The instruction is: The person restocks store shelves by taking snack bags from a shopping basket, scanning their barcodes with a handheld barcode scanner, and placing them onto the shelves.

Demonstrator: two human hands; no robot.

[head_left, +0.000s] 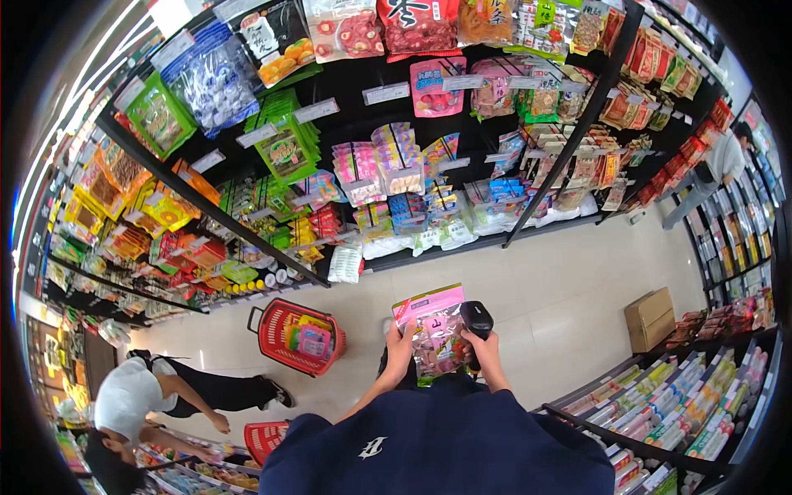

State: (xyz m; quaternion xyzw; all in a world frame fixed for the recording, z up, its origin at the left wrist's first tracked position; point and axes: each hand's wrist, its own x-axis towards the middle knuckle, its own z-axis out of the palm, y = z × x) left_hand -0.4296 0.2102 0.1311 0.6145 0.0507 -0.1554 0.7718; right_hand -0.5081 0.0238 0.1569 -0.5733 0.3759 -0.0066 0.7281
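A pink snack bag (437,330) with a clear window is held upright in front of my body. My left hand (400,345) is closed on the bag's left edge. At the bag's right side, my right hand (485,351) is wrapped round a black handheld device (477,318), close against the bag. Whether the fingers of that hand also pinch the bag is hard to make out. Both hands are at about the same height, above the pale floor.
Hanging snack bags fill the shelf rack (544,198) ahead. A red basket (272,334) with packages stands on the floor at left, another (262,441) below it. One person (136,392) bends at lower left; another (722,161) is far right. A cardboard box (649,320) sits at right.
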